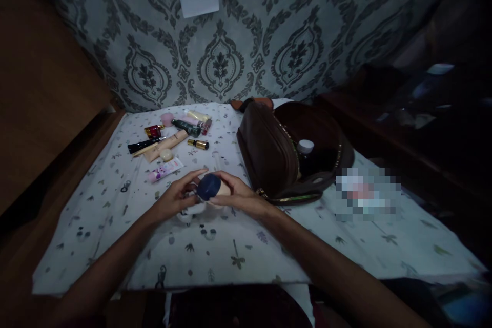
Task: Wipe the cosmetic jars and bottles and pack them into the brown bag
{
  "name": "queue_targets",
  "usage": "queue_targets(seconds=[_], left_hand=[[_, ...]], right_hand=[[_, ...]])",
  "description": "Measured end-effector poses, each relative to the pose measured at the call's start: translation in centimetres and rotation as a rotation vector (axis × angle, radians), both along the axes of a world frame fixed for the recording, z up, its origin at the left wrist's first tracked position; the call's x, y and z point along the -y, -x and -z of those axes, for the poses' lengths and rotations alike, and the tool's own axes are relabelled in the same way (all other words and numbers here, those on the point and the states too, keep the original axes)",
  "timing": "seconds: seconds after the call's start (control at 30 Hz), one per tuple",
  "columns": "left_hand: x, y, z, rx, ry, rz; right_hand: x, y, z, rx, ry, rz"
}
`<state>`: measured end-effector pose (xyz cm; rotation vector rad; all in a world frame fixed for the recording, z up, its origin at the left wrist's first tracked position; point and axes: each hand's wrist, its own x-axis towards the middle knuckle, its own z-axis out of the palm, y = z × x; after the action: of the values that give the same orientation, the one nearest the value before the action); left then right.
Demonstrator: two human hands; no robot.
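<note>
Both my hands meet over the middle of the white printed cloth [215, 256]. My right hand [240, 199] grips a pale bottle with a dark blue cap [209, 186]. My left hand [177, 199] has its fingers curled at the blue cap and over something white beneath it that I cannot make out. An open brown bag [269, 156] lies just right of my hands, with a dark white-capped bottle [305, 147] standing inside it.
Several cosmetics lie at the back left of the cloth: a pink tube [166, 169], a beige tube [169, 144], a black pencil [145, 145], a green tube [186, 127] and small gold-capped items. Wooden furniture [42, 92] rises at left. Patterned wall behind; dark clutter at right.
</note>
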<state>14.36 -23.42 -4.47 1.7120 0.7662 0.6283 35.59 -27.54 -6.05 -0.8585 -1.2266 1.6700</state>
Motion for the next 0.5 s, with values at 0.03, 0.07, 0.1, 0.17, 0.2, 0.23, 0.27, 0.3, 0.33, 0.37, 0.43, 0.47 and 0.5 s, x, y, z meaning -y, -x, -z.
queue_targets(seconds=[0.03,0.07,0.1,0.17,0.2,0.23,0.27,0.3,0.33,0.37,0.43,0.47,0.5], left_hand=[[-0.1,0.0,0.0,0.009,-0.007,-0.050],[-0.1,-0.1,0.0,0.010,-0.021,-0.116],[-0.1,-0.2,-0.1,0.006,-0.043,-0.198],[0.2,-0.5,-0.3,-0.014,-0.118,-0.369],[0.6,-0.7,-0.5,-0.021,-0.186,-0.436],[1.0,-1.0,-0.6,-0.025,-0.272,-0.475],[1.5,-1.2,-0.8,-0.030,-0.371,-0.478],[2.0,-1.5,-0.9,-0.043,-0.472,-0.445],[2.5,-1.7,-0.9,-0.066,-0.567,-0.383],[2.9,-1.8,-0.8,-0.094,-0.656,-0.305],[3.3,-2.0,-0.3,-0.173,-0.813,-0.156],[3.3,-2.0,0.1,-0.213,-0.888,-0.103],[3.2,-2.1,0.5,-0.242,-0.957,-0.068]], right_hand=[[0.0,0.0,0.0,0.018,-0.032,-0.007],[0.0,0.1,0.1,0.038,-0.065,-0.011],[0.0,0.2,0.1,0.056,-0.094,-0.013],[0.1,0.4,0.3,0.081,-0.125,-0.005],[0.1,0.4,0.3,0.092,-0.129,0.009],[0.2,0.5,0.4,0.107,-0.132,0.029],[0.2,0.5,0.5,0.126,-0.138,0.053],[0.2,0.4,0.6,0.150,-0.153,0.079],[0.2,0.4,0.6,0.181,-0.184,0.105],[0.3,0.4,0.7,0.217,-0.227,0.132],[0.4,0.3,0.9,0.290,-0.311,0.180],[0.5,0.4,1.0,0.324,-0.347,0.195],[0.5,0.5,1.1,0.349,-0.368,0.203]])
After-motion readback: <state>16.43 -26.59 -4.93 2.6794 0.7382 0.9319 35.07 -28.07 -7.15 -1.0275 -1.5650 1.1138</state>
